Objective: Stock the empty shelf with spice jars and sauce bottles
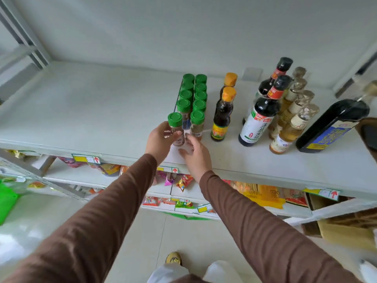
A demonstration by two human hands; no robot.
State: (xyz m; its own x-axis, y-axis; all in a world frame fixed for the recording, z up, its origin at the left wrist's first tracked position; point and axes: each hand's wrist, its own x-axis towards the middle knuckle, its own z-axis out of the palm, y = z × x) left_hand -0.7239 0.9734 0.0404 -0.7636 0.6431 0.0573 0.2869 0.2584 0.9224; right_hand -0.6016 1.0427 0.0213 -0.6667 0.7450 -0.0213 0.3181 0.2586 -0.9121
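My left hand [161,139] grips a green-capped spice jar [175,127] standing at the front of the left row of jars on the white shelf [85,111]. My right hand [195,154] hovers just right of that jar, fingers relaxed and holding nothing. Two rows of several green-capped spice jars [193,92] run back from the front. To their right stand two orange-capped sauce bottles [223,115], two black-capped soy sauce bottles [259,119] and a row of several pale vinegar bottles [291,121].
A big dark bottle [330,127] leans at the shelf's right end. The shelf's left half is bare. Lower shelves hold snack packets [183,180]. A cardboard box [346,227] sits on the floor at right, and a green basket [7,201] at left.
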